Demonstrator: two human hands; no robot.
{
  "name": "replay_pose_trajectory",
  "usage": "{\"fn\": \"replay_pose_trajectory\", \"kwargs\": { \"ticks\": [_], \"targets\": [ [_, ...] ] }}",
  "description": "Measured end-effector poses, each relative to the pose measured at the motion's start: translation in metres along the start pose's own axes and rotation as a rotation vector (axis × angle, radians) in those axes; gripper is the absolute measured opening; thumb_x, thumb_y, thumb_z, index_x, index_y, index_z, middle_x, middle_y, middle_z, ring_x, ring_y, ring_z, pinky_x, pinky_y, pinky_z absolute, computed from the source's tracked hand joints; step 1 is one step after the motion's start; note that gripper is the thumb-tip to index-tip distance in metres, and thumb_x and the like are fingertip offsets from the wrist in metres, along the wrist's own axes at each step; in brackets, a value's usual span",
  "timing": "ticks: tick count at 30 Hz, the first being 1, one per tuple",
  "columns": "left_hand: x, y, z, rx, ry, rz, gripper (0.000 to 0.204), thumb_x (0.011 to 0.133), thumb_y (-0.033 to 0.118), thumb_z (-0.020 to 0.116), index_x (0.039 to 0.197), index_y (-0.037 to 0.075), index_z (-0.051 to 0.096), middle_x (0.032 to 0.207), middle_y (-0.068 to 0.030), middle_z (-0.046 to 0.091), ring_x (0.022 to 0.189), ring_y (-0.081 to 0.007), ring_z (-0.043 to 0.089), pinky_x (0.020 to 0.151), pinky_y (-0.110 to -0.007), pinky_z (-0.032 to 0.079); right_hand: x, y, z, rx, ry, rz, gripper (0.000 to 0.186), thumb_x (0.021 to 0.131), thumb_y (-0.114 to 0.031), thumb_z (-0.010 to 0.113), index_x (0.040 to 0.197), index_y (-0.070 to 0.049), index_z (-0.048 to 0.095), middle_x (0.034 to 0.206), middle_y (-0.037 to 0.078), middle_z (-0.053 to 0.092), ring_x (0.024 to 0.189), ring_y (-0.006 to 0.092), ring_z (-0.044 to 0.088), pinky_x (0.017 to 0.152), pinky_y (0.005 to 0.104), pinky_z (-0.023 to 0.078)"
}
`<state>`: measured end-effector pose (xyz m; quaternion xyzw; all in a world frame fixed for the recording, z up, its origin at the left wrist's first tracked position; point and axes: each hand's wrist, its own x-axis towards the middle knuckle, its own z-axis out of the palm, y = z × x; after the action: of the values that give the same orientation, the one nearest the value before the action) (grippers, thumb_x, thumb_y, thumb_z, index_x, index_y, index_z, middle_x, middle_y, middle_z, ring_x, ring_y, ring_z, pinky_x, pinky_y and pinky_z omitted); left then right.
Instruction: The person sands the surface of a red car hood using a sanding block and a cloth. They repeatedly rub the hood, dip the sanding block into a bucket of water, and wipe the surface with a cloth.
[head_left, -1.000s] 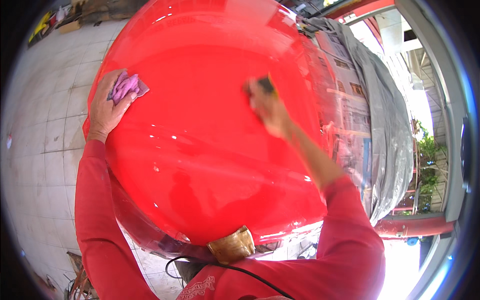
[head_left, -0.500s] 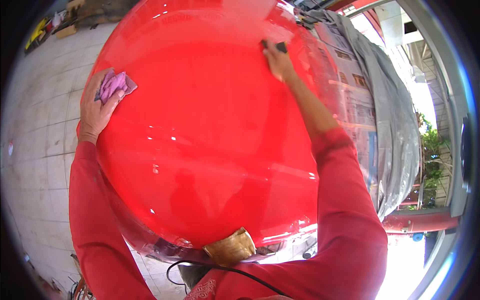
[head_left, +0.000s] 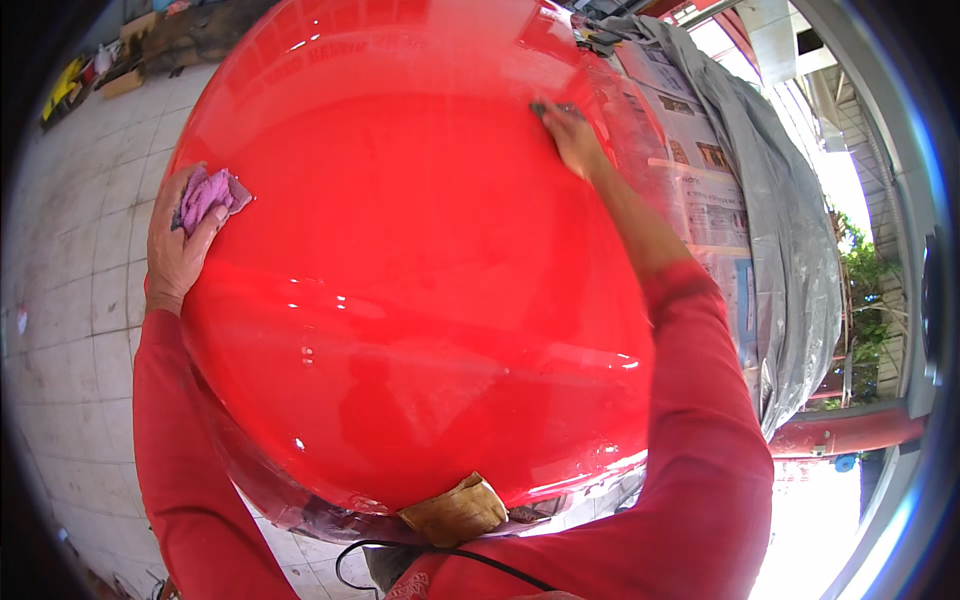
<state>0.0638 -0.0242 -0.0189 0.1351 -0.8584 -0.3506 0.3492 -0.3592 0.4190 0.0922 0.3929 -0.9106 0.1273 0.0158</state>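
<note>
A glossy red car hood (head_left: 430, 240) fills the middle, curving away on all sides. At its left edge my left hand (head_left: 180, 245) is closed on a crumpled purple cloth (head_left: 212, 196), its palm and fingers resting along the rim. My right hand (head_left: 574, 140) lies at the far right part of the hood, fingers curled over a small dark block (head_left: 545, 108). Most of that block is hidden under the fingers, so its exact kind is unclear. Duller, hazy patches show on the paint beyond the right hand.
Newspaper (head_left: 708, 190) taped down and a grey plastic sheet (head_left: 785, 250) cover the car to the right. A piece of brown paper (head_left: 456, 512) sticks up at the hood's near edge. A black cable (head_left: 440, 548) crosses my front. Pale floor tiles (head_left: 85, 300) lie left.
The view has shifted a little, so the hood sits lower in the picture. My right hand has slid slightly rightward with the block. My left hand keeps its hold on the cloth.
</note>
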Motion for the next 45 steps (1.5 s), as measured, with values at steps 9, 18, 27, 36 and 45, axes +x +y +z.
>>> {"fn": "replay_pose_trajectory", "kwargs": {
  "ticks": [9,18,27,36,45],
  "targets": [
    [-0.007,-0.013,-0.019,0.079,0.064,0.001,0.054,0.092,0.025,0.077,0.139,0.005,0.06,0.135,-0.0167,0.063,0.125,-0.037,0.061,0.109,-0.042,0.047,-0.27,-0.074,0.014,0.082,-0.151,-0.17,0.057,0.11,-0.019,0.054,0.164,-0.009,0.037,0.166,0.011,0.044,0.148,0.0248,0.048,0.117,0.0391,0.045],
    [-0.003,-0.014,0.006,-0.024,0.01,-0.003,0.055,0.093,0.026,0.076,0.141,0.004,0.059,0.138,-0.0172,0.063,0.127,-0.0359,0.061,0.111,-0.043,0.047,-0.065,0.061,-0.019,0.046,0.137,-0.132,0.053,0.113,-0.034,0.047,0.155,-0.002,0.048,0.132,0.021,0.071,0.131,0.0357,0.063,0.108,0.044,0.049],
    [-0.008,-0.04,-0.002,0.042,0.09,0.031,0.053,0.098,0.03,0.073,0.14,0.002,0.06,0.134,-0.0171,0.066,0.124,-0.0352,0.063,0.11,-0.042,0.047,-0.173,-0.114,0.049,-0.038,0.171,-0.251,0.057,0.109,-0.033,0.052,0.158,-0.007,0.042,0.158,0.02,0.05,0.136,0.0421,0.057,0.108,0.051,0.053],
    [-0.069,0.13,0.038,0.299,-0.223,0.051,0.078,0.091,0.052,0.076,0.144,-0.001,0.055,0.15,-0.0253,0.054,0.145,-0.0431,0.045,0.123,-0.052,0.036,-0.337,-0.249,0.025,0.558,0.266,0.005,0.084,0.092,0.006,0.052,0.169,-0.013,0.023,0.16,0.022,0.046,0.127,0.043,0.063,0.1,0.0493,0.058],
    [-0.181,0.289,-0.019,-1.096,-0.333,-0.504,0.041,0.098,0.004,0.074,0.137,0.001,0.061,0.121,-0.0079,0.074,0.105,-0.0186,0.072,0.083,-0.031,0.063,-0.346,-0.339,-0.001,0.585,0.375,-0.373,0.097,0.083,0.01,0.055,0.17,-0.016,0.019,0.159,0.023,0.047,0.125,0.0435,0.064,0.097,0.0491,0.061]
  ]
}}
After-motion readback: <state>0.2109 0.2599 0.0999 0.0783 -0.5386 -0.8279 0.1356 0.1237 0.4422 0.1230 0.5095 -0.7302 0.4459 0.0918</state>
